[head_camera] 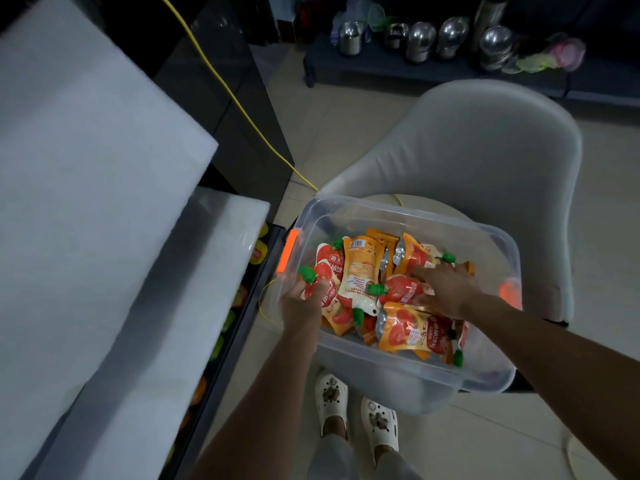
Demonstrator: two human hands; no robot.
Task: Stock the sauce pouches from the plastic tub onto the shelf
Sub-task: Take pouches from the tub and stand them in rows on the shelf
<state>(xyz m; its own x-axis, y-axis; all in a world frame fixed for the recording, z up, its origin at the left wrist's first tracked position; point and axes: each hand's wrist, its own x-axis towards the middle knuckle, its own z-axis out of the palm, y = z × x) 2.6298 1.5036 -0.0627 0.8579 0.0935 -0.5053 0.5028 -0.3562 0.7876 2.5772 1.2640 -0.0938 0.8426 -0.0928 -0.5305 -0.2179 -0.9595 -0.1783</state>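
A clear plastic tub (485,233) with orange latches rests on a grey chair seat and holds several red and orange sauce pouches (360,271) with green caps. My left hand (301,303) is inside the tub's left end, closed around a red pouch (325,289) just below its green cap. My right hand (446,285) reaches in from the right, fingers spread flat over another red pouch (401,289) in the middle; no grip shows. The shelf (221,244) stands on the left, its white boards stepping down, with several stocked pouches visible at the lower level's edge.
The grey chair (485,150) backs the tub. A yellow cable (242,112) runs across the tiled floor past the shelf. A low dark bench (398,69) at the back carries several steel pots. My feet in white clogs (353,414) stand below the tub.
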